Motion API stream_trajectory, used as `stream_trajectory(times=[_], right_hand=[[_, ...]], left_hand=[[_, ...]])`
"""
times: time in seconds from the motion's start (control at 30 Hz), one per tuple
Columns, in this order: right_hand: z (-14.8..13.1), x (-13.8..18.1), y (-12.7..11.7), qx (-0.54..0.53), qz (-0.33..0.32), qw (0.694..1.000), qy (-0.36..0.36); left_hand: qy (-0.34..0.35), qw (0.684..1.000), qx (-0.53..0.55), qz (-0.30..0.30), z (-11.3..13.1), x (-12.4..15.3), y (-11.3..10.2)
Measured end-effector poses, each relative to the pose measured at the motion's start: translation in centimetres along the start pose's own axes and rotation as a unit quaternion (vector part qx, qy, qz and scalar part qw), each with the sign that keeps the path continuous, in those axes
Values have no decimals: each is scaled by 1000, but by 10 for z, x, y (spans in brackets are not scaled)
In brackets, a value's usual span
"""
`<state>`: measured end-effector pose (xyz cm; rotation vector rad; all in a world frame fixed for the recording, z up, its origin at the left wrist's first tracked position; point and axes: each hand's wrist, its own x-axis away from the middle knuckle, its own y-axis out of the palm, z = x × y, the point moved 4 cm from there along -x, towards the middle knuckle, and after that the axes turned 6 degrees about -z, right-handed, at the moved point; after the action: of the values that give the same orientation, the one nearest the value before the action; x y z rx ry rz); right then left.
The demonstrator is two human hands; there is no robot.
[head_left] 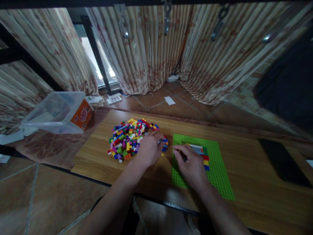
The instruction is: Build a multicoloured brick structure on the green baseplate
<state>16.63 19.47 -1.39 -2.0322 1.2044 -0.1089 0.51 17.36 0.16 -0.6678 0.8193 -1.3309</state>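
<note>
A heap of small coloured bricks (127, 138) lies on the wooden table (244, 163). My left hand (149, 148) rests palm down at the heap's right edge, fingers curled over a few loose bricks (165, 143). To the right lies a green baseplate (217, 173) with a small patch of bricks (201, 152) built on it. My right hand (192, 164) sits on the baseplate beside that patch, fingers pinched together on something too small to name.
A clear plastic box (55, 112) with an orange carton (82, 114) stands at the left on a brown cloth. A dark phone-like slab (281, 161) lies at the table's right. Striped curtains (151, 45) hang behind; papers lie on the tiled floor.
</note>
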Motion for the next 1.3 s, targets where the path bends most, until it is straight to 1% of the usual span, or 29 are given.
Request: stream_trajectory(times=[0.07, 0.13, 0.2, 0.3, 0.43, 0.53, 0.6, 0.67, 0.77, 0.83, 0.93, 1.0, 1.07, 1.13, 1.23, 1.3], right_hand=[[1, -1, 1, -36, 11, 999, 37], [4, -2, 2, -96, 28, 992, 78], [6, -3, 4, -167, 47, 979, 105], [7, -4, 5, -247, 68, 960, 109], [7, -4, 3, -265, 72, 957, 96], [8, -3, 5, -228, 60, 968, 82], [7, -2, 8, -154, 34, 985, 64], [5, -2, 14, -47, -3, 998, 45], [1, -4, 24, 86, -54, 994, 32], [-2, -6, 28, 123, -67, 990, 32], [-5, -8, 26, 96, -49, 993, 38], [-6, -8, 20, 54, -10, 997, 54], [-5, -5, 13, 16, 37, 997, 72], [-4, -2, 7, -9, 68, 994, 84], [-2, 0, 3, -23, 69, 995, 73], [-2, 1, 0, -20, 63, 996, 57]], left_hand=[[-6, 996, 90, -25, 4, 1, 3], [0, 981, 188, -56, 8, 1, 8], [6, 958, 280, -68, 10, 1, 13], [-8, 915, 398, -71, 10, 1, 18], [-67, 853, 507, -101, 6, 2, 21], [-112, 825, 543, -112, 1, 3, 16], [-137, 821, 545, -101, -2, 3, 11], [-159, 820, 544, -80, -5, 2, 7], [-172, 814, 550, -72, -6, 1, 5], [-167, 816, 546, -87, -5, 1, 6], [-159, 829, 527, -101, -3, 0, 8], [-162, 833, 519, -102, -3, 0, 9], [-170, 830, 522, -101, -3, 0, 12], [-166, 825, 529, -110, -1, 0, 17], [-143, 820, 536, -140, 7, 0, 28], [-141, 820, 532, -157, 11, 1, 35]])
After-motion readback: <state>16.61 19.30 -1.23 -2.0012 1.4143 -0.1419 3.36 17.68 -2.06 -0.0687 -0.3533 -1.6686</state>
